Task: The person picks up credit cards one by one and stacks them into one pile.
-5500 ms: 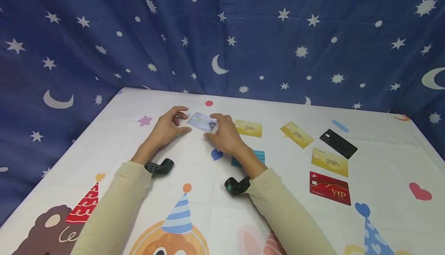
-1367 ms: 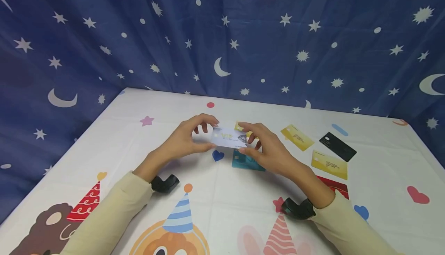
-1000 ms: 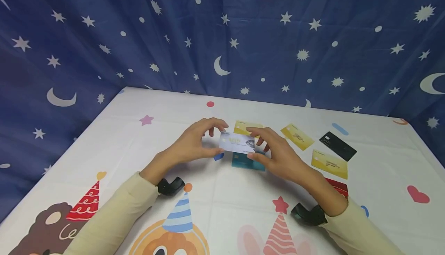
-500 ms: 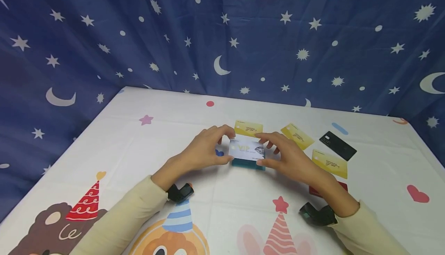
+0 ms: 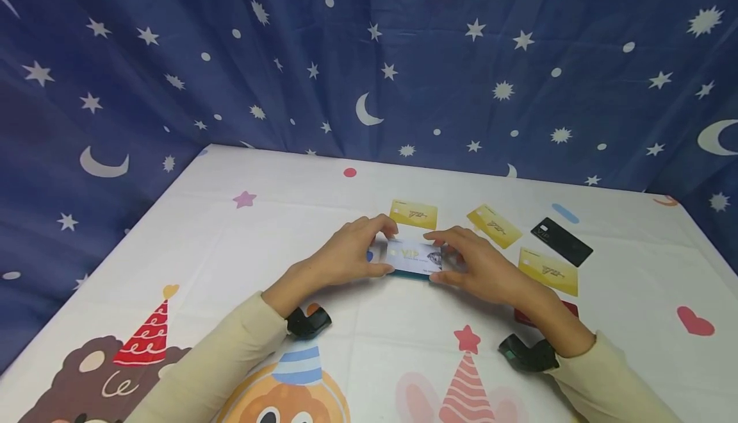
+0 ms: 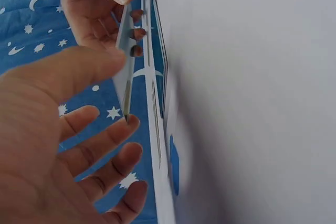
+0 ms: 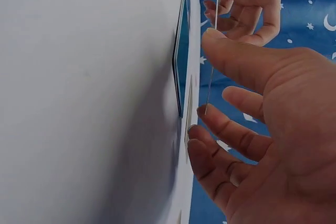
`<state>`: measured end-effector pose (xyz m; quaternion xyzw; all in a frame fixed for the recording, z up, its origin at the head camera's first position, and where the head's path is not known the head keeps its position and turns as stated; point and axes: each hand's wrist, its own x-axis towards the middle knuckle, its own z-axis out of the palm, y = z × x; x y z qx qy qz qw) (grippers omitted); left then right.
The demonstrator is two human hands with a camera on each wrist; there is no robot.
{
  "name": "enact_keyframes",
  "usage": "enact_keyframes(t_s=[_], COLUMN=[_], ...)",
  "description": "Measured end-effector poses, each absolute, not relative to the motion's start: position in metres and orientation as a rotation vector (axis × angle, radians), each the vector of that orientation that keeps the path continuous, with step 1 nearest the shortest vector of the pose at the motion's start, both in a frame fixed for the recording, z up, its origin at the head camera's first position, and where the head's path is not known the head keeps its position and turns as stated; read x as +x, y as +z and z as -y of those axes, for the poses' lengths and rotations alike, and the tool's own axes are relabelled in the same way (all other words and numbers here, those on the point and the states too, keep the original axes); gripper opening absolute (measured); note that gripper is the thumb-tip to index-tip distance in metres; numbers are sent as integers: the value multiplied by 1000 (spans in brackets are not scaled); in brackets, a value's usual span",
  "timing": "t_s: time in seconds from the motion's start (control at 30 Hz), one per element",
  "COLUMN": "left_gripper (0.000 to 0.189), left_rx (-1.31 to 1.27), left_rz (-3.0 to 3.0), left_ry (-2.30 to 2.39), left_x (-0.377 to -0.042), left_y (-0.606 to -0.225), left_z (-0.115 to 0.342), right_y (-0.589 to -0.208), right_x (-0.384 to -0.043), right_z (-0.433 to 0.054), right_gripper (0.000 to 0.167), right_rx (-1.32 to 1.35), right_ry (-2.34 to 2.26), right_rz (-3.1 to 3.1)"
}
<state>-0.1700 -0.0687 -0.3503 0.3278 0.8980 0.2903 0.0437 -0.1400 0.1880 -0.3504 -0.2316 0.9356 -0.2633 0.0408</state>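
A silver VIP card [image 5: 412,256] is held level between both hands, just over a teal card [image 5: 410,275] that shows only as a strip along its front edge. My left hand [image 5: 353,253] pinches the left end, thumb at the near edge and index finger at the far one. The opposite end is pinched likewise by my right hand [image 5: 481,266]. In the right wrist view, the silver card [image 7: 211,77] appears edge-on, apart from the teal card [image 7: 184,51] lying on the tabletop.
Behind the hands lies a yellow card [image 5: 414,215]. To the right are another yellow card [image 5: 494,225], a black card [image 5: 561,241], a third yellow card [image 5: 548,271] and a red card [image 5: 569,308] partly under my right forearm. A blue starry curtain [image 5: 277,90] hangs behind the table.
The silver card was first at the table's back left, then was lifted by both hands. It has travelled right and toward me, and now covers most of the teal card.
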Motion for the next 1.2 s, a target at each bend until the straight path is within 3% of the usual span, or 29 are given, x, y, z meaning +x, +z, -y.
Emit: enact_keyframes(t_s=[0.67,1.2], left_gripper=[60,58], left_rx=[979,1114], left_rz=[-2722,-2764], left_ry=[840,778], left_x=[-170,-172], left_y=[-361,-368], left_z=[70,67], right_y=[-359,-362], right_x=[-143,-142], right_z=[-190,-190], right_gripper=[66,65], right_rx=[-773,-791], right_ry=[-763,-723], right_rz=[-2872,-2904])
